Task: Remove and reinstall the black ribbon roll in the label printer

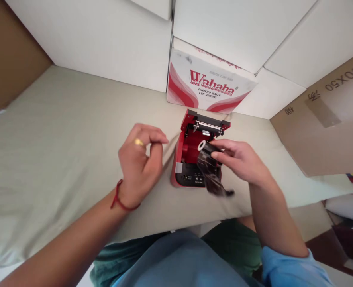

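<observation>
Pinching the black roll [209, 149] with my right hand [239, 156] over the open red machine [189, 153], I'd guess it's light, its loose film [212, 178] floppy and slippery, so hold its ends, and I can't tell if my left hand [140, 159] holds anything.

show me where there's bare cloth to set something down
Widest: the pale beige cloth left of the left hand, reaching the white panels behind. Smaller: between the right hand and the large brown cardboard carton. Crowded: around the open red and black plastic device, with the black film roll over it and a red and white box behind.
</observation>
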The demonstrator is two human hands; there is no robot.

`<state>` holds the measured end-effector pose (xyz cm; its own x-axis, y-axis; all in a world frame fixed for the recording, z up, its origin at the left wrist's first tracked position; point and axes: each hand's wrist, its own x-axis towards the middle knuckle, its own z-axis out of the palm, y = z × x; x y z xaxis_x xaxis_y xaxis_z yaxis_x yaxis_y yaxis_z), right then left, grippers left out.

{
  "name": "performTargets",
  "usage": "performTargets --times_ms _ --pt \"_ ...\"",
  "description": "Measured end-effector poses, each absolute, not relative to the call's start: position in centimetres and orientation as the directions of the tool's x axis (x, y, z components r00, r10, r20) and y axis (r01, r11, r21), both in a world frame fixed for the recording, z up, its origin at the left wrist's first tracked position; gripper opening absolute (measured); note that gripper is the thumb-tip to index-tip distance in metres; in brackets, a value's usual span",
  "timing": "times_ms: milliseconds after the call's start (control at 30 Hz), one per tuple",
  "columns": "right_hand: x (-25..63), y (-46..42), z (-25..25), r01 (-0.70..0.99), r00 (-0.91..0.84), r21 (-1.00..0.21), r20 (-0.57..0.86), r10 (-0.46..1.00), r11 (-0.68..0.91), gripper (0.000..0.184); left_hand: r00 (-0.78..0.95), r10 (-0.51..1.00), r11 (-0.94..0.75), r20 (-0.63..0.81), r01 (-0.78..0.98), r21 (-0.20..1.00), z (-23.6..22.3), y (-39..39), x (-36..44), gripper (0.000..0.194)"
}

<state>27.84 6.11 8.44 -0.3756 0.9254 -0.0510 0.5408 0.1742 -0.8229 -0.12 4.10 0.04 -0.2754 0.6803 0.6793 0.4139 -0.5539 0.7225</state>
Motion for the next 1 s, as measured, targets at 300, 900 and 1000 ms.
performTargets --times_ms 300,900,1000 --pt "22.6 7.3 6.7 0.915 -0.3 -0.304 -0.071 0.951 0.266 0.044 0.376 0.554 -0.783 0.743 0.54 0.31 -0.8 -1.8 0.8 0.028" --pt "26.7 5.3 6.6 0.545 -0.111 -0.791 0.262 0.959 0.279 0.026 0.399 0.431 -0.846 0.809 0.491 0.209 -1.2 -0.9 2.5 0.017" --pt "28.5 6.4 6.0 0.537 0.158 -0.795 0.425 0.891 0.284 0.039 0.431 0.411 -0.859 0.803 0.478 0.183 -2.2 -0.9 1.9 0.03"
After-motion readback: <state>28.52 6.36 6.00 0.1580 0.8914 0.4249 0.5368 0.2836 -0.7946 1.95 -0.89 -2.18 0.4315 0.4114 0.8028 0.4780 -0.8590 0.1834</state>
